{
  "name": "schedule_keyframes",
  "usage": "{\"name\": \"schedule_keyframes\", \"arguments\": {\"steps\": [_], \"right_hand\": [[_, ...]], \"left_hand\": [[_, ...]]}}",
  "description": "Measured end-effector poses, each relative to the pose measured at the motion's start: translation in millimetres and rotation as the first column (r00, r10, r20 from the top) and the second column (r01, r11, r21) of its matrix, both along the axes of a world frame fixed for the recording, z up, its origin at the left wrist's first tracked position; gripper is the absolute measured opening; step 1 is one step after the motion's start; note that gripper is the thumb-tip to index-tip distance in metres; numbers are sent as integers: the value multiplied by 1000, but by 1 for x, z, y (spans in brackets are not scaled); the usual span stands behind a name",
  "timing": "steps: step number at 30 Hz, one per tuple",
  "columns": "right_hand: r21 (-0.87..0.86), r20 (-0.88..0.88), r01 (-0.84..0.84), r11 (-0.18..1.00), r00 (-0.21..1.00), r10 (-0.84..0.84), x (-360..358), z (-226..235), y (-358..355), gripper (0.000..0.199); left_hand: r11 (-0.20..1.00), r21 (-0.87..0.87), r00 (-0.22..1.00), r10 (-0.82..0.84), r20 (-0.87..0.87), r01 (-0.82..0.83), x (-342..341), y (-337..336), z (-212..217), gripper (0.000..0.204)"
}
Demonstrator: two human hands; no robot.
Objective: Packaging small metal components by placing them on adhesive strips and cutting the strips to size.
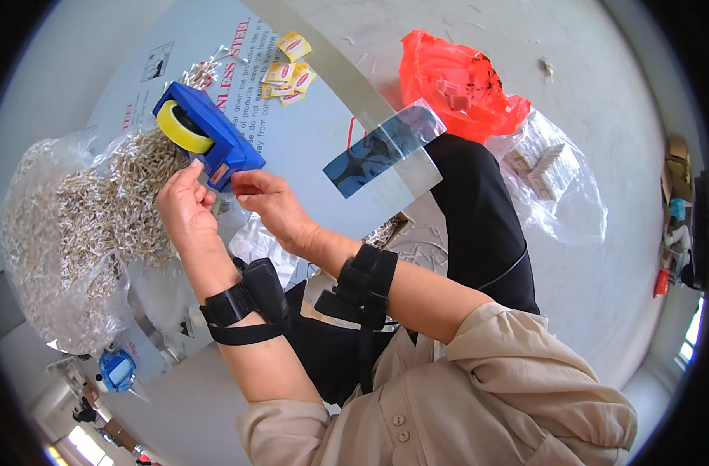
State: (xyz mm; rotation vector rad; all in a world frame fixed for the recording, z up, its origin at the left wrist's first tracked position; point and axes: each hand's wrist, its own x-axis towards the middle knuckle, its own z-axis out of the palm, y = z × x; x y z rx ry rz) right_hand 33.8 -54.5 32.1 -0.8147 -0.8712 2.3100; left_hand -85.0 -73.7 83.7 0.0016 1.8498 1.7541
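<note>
A blue tape dispenser (218, 136) with a roll of yellow tape (182, 130) stands on the printed sheet-covered table (292, 144). My left hand (187, 206) is at the dispenser's near end, fingers curled in and thumb side up beside it. Just right of that end, my right hand (273, 206) has its fingers bent together, pointing left toward the dispenser. Whatever either hand pinches is too small or hidden to make out. Left of my left hand lies a large clear plastic bag (40, 233) full of short white-and-brown sticks (98, 225), some spilling up behind the dispenser.
Small yellow-and-white packets (291, 78) lie on the far part of the table. A dark reflective sheet (362, 163) sits at its right edge. On the floor to the right are a red plastic bag (448, 81) and a clear bag (560, 175) with white bundles.
</note>
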Motion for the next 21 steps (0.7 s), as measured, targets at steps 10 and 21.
{"name": "schedule_keyframes", "arguments": {"steps": [10,21], "right_hand": [[-200,-78,-2,980,997,-14,8,-1,14,20],[-282,64,-115,952,988,138,56,36,0,21]], "left_hand": [[999,44,999,-1,37,-1,36,-19,6,16],[997,78,999,-11,51,7,98,-63,9,11]]}}
